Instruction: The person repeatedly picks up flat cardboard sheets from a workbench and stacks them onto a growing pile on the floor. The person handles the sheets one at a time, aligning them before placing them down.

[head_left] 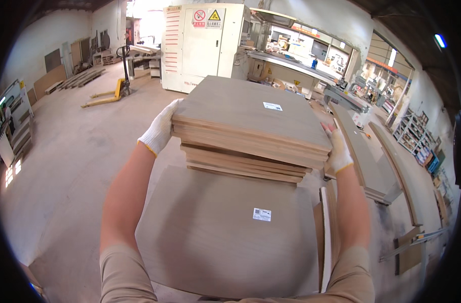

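Observation:
Both my hands wear white knitted gloves with yellow cuffs. My left hand [160, 129] grips the left edge of an upper stack of flat grey-brown wood panels [235, 108]. On the opposite side, my right hand [340, 149] holds the same stack's right edge, its fingers partly hidden. A small white label lies on the top panel. The upper stack sits slightly turned and tilted over a lower stack of panels [240, 164], with a dark gap showing between them toward the right. Closer to me lies another large labelled panel [220, 247], lower down.
A yellow pallet jack [117, 93] stands on the floor at far left. Behind the panels rises a white machine cabinet [200, 50], with a long workbench [291, 65] beside it. Long boards [356, 151] lean or lie along the right, near a metal rack [415, 131].

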`<move>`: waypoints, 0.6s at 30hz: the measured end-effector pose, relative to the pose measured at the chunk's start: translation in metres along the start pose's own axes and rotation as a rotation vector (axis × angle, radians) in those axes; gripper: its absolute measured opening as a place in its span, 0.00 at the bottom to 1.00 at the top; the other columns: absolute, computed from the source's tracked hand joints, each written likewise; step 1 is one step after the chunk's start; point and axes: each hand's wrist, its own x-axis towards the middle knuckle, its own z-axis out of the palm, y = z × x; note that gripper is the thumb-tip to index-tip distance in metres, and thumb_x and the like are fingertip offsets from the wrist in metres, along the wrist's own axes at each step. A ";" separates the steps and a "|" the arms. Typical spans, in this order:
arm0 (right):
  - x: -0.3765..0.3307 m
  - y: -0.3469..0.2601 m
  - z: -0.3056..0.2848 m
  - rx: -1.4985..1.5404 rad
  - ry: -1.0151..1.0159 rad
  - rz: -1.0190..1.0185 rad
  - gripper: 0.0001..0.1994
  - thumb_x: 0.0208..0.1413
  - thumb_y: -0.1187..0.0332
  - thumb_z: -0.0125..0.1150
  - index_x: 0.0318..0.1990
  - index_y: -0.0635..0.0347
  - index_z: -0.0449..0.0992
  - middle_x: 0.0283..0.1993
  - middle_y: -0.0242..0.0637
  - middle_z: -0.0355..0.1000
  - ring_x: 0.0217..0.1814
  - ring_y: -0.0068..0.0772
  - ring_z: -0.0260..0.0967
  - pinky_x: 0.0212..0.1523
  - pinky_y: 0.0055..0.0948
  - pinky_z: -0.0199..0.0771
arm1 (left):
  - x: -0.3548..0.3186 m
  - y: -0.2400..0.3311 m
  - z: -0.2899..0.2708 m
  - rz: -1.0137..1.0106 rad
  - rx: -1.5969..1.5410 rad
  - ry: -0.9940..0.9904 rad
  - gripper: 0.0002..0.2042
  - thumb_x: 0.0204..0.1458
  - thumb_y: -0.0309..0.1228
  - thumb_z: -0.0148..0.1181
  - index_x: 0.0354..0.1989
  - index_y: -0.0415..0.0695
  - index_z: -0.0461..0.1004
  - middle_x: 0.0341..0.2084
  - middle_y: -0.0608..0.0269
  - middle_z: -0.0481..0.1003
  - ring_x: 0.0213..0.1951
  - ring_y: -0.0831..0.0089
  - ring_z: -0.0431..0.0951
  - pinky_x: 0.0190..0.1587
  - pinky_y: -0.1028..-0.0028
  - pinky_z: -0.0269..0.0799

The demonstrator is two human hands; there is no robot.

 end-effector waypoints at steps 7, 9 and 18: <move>-0.052 0.038 0.025 0.150 0.198 -0.153 0.28 0.73 0.47 0.47 0.72 0.53 0.71 0.69 0.34 0.70 0.68 0.36 0.67 0.70 0.44 0.69 | -0.020 -0.020 0.025 0.261 -0.077 0.155 0.25 0.71 0.48 0.52 0.69 0.46 0.76 0.65 0.67 0.76 0.65 0.73 0.72 0.69 0.72 0.62; -0.041 0.038 0.030 0.120 0.294 -0.214 0.27 0.69 0.51 0.55 0.69 0.54 0.75 0.62 0.33 0.71 0.65 0.35 0.67 0.67 0.36 0.69 | -0.018 -0.023 0.036 0.328 -0.069 0.240 0.25 0.71 0.49 0.51 0.65 0.45 0.78 0.60 0.65 0.79 0.61 0.71 0.75 0.67 0.71 0.64; -0.022 0.029 0.043 0.048 0.263 -0.131 0.29 0.70 0.47 0.55 0.74 0.47 0.72 0.76 0.36 0.64 0.76 0.39 0.58 0.77 0.42 0.56 | 0.008 -0.030 0.053 0.403 0.492 0.605 0.33 0.69 0.57 0.41 0.55 0.38 0.81 0.53 0.44 0.83 0.56 0.47 0.80 0.61 0.58 0.69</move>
